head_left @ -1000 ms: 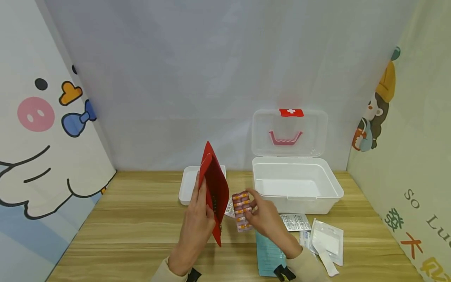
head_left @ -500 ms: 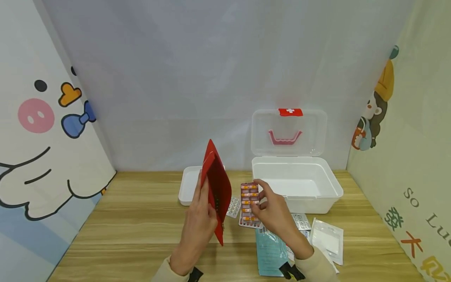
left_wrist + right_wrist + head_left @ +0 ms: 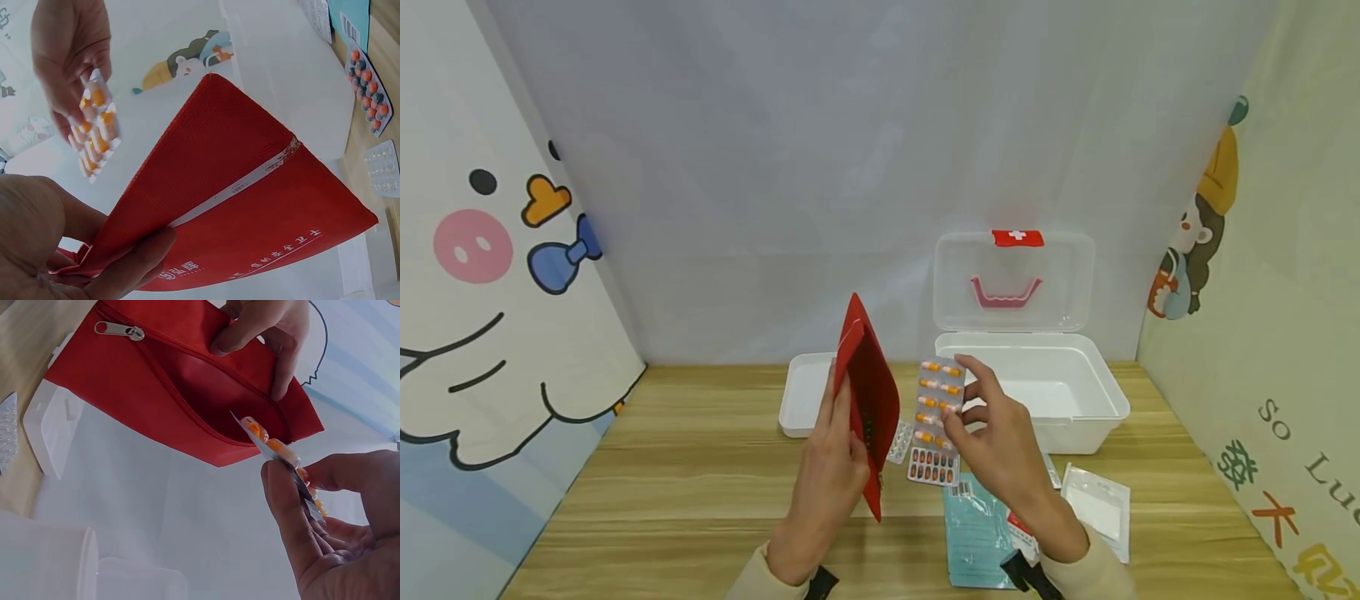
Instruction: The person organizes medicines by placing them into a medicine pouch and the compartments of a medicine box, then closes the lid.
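My left hand (image 3: pixel 827 475) grips a red zippered pouch (image 3: pixel 877 400) by its edge and holds it upright over the table. In the right wrist view the pouch's zipper (image 3: pixel 181 403) is undone and its mouth gapes. Between thumb and fingers, my right hand (image 3: pixel 1000 425) pinches a blister pack of orange-and-white capsules (image 3: pixel 937 392), just right of the pouch. From the right wrist view, the pack's tip (image 3: pixel 250 428) overlaps the pouch opening. Below it on the table lies a second blister pack with red-and-dark capsules (image 3: pixel 933 467). A clear blister pack (image 3: pixel 900 442) is partly behind the pouch.
A white first-aid box (image 3: pixel 1060 429) with its lid (image 3: pixel 1011 317) raised stands at the back right. Behind the pouch sits a white tray (image 3: pixel 800 400). Near the right forearm lie a teal packet (image 3: pixel 973 542) and a clear-and-white packet (image 3: pixel 1097 508).
My right hand has raised the orange-and-white blister pack off the table, up and slightly right, uncovering the red-and-dark pack. The left hand and pouch have shifted slightly right.
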The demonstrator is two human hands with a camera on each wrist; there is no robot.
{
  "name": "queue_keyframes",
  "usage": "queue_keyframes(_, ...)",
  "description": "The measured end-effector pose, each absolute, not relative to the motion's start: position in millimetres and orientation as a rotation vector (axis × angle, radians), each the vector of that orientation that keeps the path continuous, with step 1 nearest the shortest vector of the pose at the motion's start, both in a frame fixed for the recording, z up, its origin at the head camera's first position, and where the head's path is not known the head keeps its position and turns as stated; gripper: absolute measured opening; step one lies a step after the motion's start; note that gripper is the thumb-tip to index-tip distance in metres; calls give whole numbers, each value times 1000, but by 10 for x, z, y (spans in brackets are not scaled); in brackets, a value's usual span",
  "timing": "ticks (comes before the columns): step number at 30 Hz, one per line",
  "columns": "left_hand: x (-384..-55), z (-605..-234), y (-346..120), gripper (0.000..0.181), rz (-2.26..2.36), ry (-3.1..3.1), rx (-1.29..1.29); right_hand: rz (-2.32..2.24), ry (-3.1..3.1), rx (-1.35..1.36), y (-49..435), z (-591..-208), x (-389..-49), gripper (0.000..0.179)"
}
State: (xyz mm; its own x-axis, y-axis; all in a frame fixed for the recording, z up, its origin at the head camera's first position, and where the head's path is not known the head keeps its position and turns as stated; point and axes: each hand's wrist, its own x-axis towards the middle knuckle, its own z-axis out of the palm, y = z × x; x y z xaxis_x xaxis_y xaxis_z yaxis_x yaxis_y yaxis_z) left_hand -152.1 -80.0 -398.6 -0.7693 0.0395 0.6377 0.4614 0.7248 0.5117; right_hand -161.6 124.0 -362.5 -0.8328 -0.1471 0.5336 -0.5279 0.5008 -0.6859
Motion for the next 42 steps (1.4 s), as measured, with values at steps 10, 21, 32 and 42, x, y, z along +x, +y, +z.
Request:
queue_keyframes(10,-1523,-3934,-724,93,-918,-2285,-408,1148,-2261,601,1081,-3446,-1560,66)
queue_keyframes(21,-1507,-3890,-625,93,-932,-2279,-416,1034,-2231,681,878,-3448,-1614,64)
queue_keyframes(32,-1492,-3878,-565,96,-936,-2254,-448,813,-2223,687,718,-3560,-1732,62)
queue_keyframes(42,-1476,-3882,-508,96,-930,-2276,-432,727,-2274,605,630,-3657,-1806,56)
